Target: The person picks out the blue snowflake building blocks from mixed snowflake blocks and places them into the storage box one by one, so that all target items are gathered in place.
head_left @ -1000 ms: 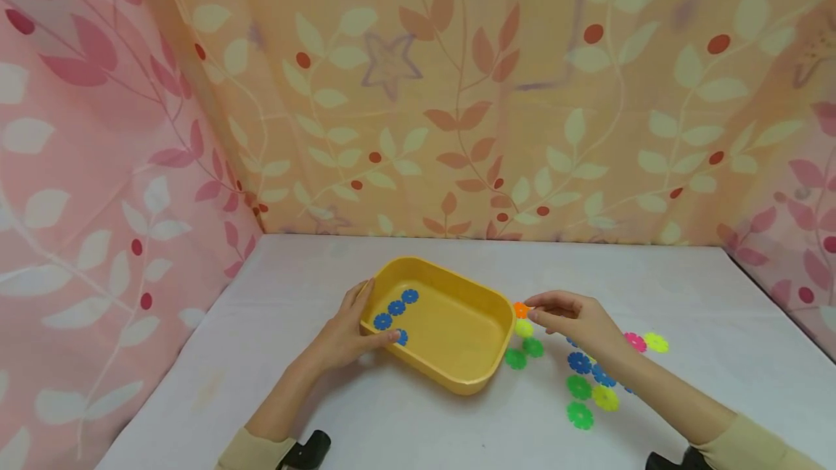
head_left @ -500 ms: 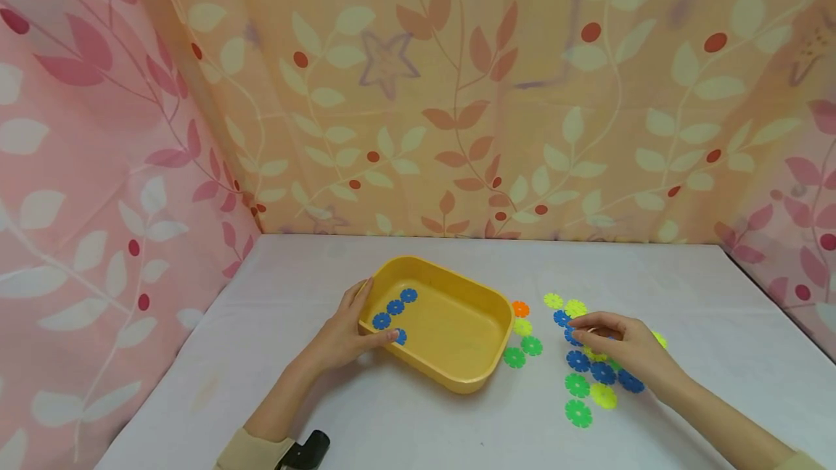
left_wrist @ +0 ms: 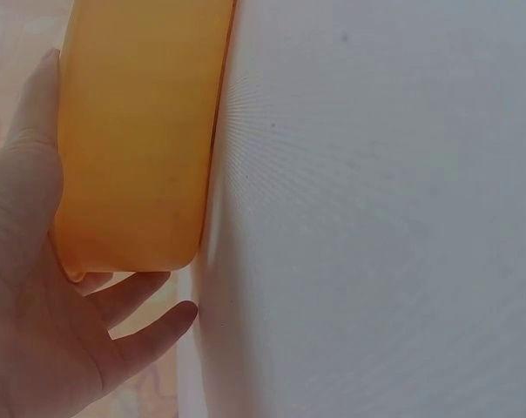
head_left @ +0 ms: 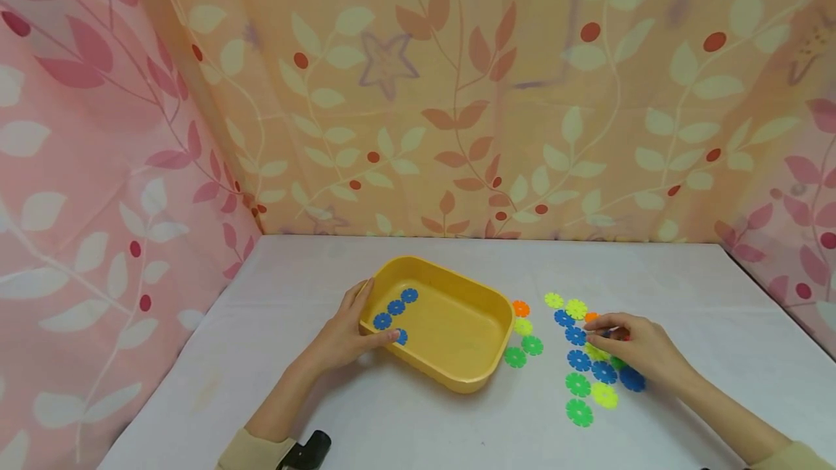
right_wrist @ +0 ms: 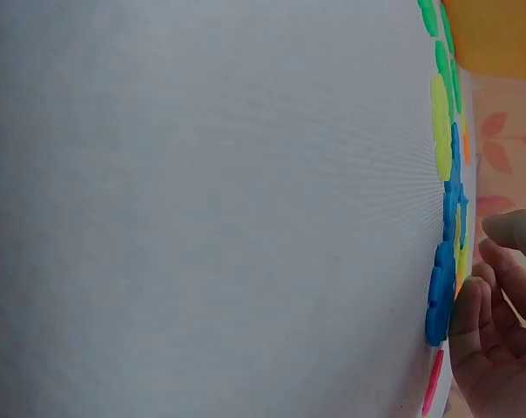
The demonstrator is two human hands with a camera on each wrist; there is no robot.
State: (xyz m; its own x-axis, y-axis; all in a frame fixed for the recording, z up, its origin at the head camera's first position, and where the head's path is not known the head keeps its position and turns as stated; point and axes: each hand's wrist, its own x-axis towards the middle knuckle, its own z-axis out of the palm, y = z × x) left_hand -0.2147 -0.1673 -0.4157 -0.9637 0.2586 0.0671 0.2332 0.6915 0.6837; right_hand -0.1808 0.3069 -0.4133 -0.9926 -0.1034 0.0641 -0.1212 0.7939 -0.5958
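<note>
A yellow plastic tub (head_left: 451, 332) stands on the white-covered table. My left hand (head_left: 346, 337) grips its left end, the thumb over the rim and the fingers along the outside. Several blue snowflake discs (head_left: 396, 307) lie inside the tub; the thumb partly covers one. My right hand (head_left: 643, 345) hovers at the loose discs on the right, thumb and forefinger bent towards each other near a blue disc (head_left: 575, 336). In the right wrist view the fingertips (right_wrist: 496, 250) are close together, and no disc shows plainly between them. The hand hides part of the pile.
Against the tub's right side lie an orange disc (head_left: 520, 309), a yellow disc (head_left: 523, 326) and two green discs (head_left: 532, 346). More green, yellow and blue discs (head_left: 604, 372) spread around the right hand. A patterned curtain (head_left: 457, 93) stands behind the table.
My right hand has moved from the orange disc beside the tub rightwards to the loose discs, then slightly further right. The orange disc stays beside the tub. My left hand holds its place.
</note>
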